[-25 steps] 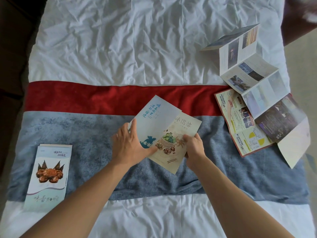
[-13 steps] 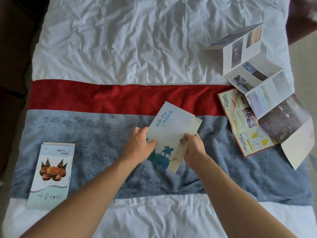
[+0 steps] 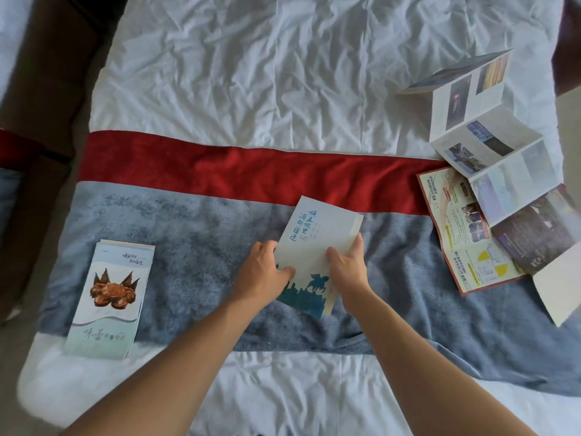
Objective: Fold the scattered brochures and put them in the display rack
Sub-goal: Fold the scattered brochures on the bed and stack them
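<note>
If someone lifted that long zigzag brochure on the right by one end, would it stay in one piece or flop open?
The accordion brochure would probably sag and stretch out: its panels lie unfolded, creased in alternating ridges. It looks like thin paper, so likely light and floppy. Its lower end overlaps the red-bordered leaflet, which might shift when it is pulled.

Both hands held a pale blue-grey brochure [image 3: 314, 247] w/ teal script & teal horseman print. Far left of the grip: pale blue brochure [image 3: 110, 297] w/ brown crab pic. Beneath: runner [image 3: 188, 234], red band over mottled grey-blue; white sheet [image 3: 267, 73].
</note>
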A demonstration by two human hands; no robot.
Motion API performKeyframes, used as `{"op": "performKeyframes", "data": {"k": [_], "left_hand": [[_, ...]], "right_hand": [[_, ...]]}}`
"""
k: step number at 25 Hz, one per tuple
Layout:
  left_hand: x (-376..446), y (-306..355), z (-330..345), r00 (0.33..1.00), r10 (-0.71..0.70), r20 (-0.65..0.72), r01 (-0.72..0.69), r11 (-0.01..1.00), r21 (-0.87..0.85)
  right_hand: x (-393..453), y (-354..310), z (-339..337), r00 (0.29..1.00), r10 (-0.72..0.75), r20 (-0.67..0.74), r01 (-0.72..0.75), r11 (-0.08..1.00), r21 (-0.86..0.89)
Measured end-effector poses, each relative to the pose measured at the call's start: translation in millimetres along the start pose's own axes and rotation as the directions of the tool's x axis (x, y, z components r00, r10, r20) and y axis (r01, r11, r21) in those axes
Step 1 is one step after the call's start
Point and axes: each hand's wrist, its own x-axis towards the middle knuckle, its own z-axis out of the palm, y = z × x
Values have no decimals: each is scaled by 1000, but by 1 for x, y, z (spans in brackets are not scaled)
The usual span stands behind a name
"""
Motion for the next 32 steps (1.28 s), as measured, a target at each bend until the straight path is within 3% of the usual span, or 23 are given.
{"op": "performKeyframes", "data": {"k": [3, 7, 16, 19, 23, 32], "left_hand": [[-17, -18, -2, 999, -33, -6, 33, 999, -8], [-35, -40, -16, 992, -101, -76, 99, 995, -27], [-75, -182, -95, 936, -225, -272, 215, 974, -66], [-77, -245, -125, 929, -266, -257, 262, 964, -54], [-73, -314, -150, 948, -221, -229, 231, 973, 19], [-60, -359, -147, 980, -123, -157, 148, 976, 162]], "right_hand": [[-11, -5, 11, 995, -78, 55, 88, 975, -206], [-37, -15, 44, 955, -215, 205, 289, 825, -485], [-106, -9, 200, 838, -276, 470, 540, 546, -641], [-128, 0, 267, 834, -254, 490, 546, 511, -664], [-144, 17, 337, 869, -188, 458, 486, 506, -712], [-150, 41, 375, 910, -177, 376, 415, 359, -836]]}}
